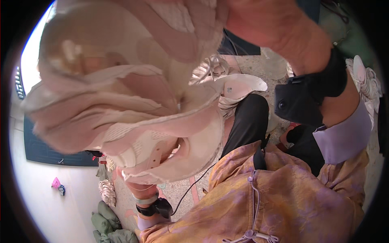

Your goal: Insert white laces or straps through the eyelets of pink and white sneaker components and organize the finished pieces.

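Several stitched shoe uppers (162, 125), pink and off-white with raw cloth edges, are held up close in front of me and fill the left and upper middle. My left hand (139, 188) comes up under them at their lower edge; its fingers are mostly hidden behind the cloth, and it grips the bundle. My right hand (259, 24) reaches across the top beside the uppers, its fingers out of sight past the upper edge. Beyond the bundle, near my knee, lies a stack of similar uppers (243, 85), pale pink and white.
More bundled uppers lie at the right (364, 79) and at lower left (107, 192). Stuffed green bags (107, 222) sit at the lower left. A dark blue panel (56, 141) stands against the pale wall. A black cable (192, 186) runs from my left wrist.
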Motion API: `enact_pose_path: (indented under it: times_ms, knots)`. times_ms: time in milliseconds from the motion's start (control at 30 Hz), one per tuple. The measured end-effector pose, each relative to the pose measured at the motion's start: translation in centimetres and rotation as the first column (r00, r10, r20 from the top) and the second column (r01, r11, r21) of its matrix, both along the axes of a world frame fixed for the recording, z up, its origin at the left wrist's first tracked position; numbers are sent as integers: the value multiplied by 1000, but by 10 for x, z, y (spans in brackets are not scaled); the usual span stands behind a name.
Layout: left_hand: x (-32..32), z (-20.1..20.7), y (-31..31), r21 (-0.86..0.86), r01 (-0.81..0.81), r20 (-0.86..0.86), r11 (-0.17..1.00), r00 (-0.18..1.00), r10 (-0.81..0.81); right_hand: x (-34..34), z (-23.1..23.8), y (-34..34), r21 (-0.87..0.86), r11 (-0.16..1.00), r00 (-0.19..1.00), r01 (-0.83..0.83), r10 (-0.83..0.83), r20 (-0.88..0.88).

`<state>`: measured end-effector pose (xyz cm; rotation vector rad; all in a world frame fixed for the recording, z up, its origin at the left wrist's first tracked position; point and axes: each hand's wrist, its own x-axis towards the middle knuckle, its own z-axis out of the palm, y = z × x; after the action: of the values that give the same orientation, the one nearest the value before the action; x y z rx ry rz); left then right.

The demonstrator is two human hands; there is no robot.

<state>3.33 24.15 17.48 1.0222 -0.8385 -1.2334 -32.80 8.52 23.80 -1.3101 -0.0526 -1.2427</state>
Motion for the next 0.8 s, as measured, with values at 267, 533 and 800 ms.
enact_pose_path:
  times_ms: [267,533,800]
  knots:
    - [-33,-53,-46,291,214,-209,933,965,-157,2,-16,-22,31,997,995,70,-67,-72]
    - [-48,-90,-45,345,100,-184,933,982,-37,19,-43,-39,55,990,983,129,-120,-141]
    - [-59,-74,-49,323,131,-115,937,988,-98,5,-35,-27,25,965,950,261,-252,-187]
